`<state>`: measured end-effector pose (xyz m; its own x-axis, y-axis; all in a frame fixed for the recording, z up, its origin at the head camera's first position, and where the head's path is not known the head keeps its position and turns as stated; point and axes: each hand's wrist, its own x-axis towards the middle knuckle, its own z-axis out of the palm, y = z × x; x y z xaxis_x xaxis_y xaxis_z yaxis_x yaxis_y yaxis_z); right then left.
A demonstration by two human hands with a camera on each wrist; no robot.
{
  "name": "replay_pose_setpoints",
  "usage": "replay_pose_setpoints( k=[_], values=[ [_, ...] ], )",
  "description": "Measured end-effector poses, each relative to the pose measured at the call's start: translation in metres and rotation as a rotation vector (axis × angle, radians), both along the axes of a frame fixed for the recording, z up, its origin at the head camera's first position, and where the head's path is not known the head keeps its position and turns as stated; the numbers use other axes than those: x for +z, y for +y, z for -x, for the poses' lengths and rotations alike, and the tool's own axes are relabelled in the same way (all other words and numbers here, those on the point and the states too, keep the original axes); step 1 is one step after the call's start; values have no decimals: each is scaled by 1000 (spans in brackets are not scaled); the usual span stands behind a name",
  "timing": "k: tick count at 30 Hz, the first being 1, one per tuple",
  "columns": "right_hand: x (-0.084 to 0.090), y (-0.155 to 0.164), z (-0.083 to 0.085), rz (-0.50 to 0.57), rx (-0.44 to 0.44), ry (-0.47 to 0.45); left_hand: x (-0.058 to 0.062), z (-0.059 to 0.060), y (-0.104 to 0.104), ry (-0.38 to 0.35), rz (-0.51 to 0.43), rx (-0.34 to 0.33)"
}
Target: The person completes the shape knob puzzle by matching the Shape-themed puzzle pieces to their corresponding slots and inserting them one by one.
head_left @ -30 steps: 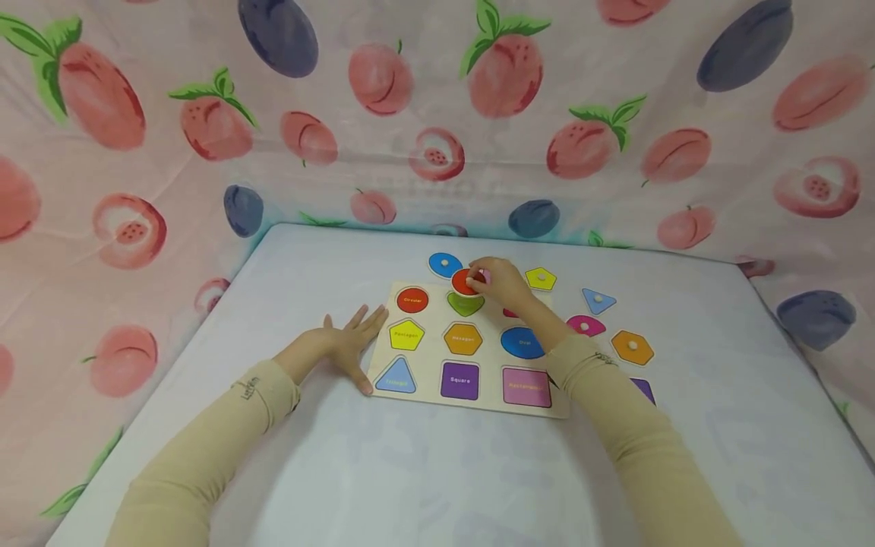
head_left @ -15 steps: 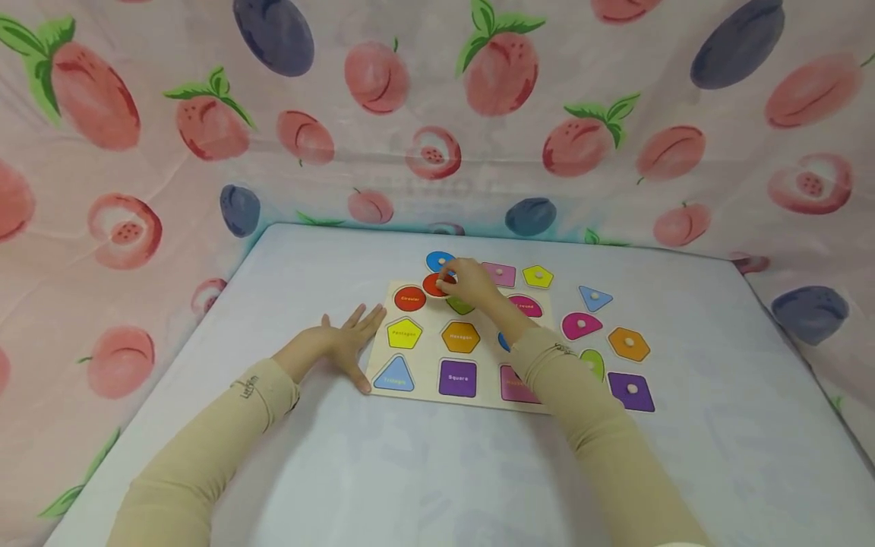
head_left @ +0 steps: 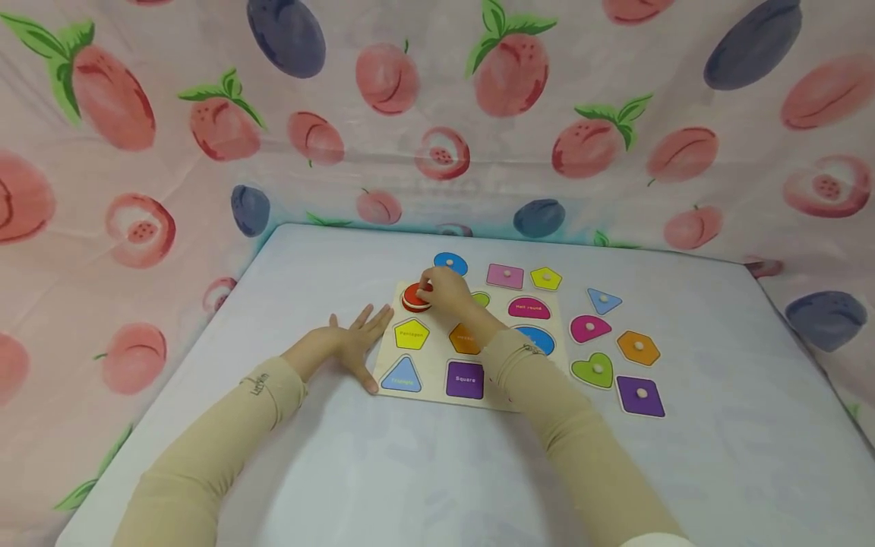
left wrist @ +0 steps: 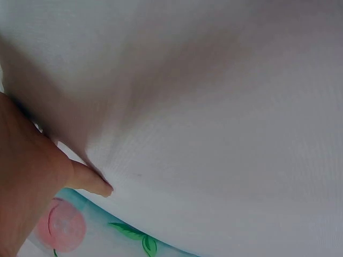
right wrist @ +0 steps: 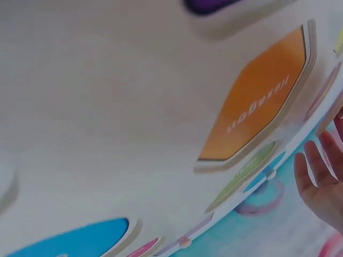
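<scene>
With its fingertips, my right hand [head_left: 447, 292] pinches the knob of a red circle puzzle piece [head_left: 412, 296]. The piece is held right over the circular recess at the upper left of a wooden shape board [head_left: 434, 372], overlapping its red print. My left hand [head_left: 350, 351] lies with fingers spread along the board's left edge, thumb at the lower left corner. Its extended thumb [left wrist: 91, 179] shows in the left wrist view. In the right wrist view, part of my right hand [right wrist: 324, 193] appears at the right edge, beyond the orange hexagon recess [right wrist: 257, 101].
Loose knobbed pieces lie behind and right of the board: a blue oval [head_left: 451, 262], pink rectangle [head_left: 497, 275], yellow pentagon [head_left: 538, 279], light blue triangle [head_left: 598, 301], magenta half round [head_left: 582, 329], green heart [head_left: 586, 371], orange hexagon [head_left: 632, 347] and purple square [head_left: 634, 399].
My right hand has carried the red circle leftward from above the heart recess to the circular recess, lowering it there. My left hand has stayed at the board's left edge.
</scene>
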<state>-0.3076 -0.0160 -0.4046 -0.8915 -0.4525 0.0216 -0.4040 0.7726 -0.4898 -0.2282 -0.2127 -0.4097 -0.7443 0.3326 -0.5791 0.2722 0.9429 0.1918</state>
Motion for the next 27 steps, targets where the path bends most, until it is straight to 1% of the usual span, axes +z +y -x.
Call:
replay_pose_setpoints(
  k=[7,12,16,22,27],
  values=[
    [-7,-12,0,-43,-41,3,1,0,0,8,16,3],
    [-13,-16,-1,-35,-72,7,0,-1,0,5,16,5],
    [-17,-16,1,-37,-89,-8,0,-2,2,-4,14,7],
    [-13,-16,5,-50,-110,-41,1,-1,4,-11,3,10],
    [-6,-18,5,-58,-91,-64,4,0,1,-5,4,5]
  ],
)
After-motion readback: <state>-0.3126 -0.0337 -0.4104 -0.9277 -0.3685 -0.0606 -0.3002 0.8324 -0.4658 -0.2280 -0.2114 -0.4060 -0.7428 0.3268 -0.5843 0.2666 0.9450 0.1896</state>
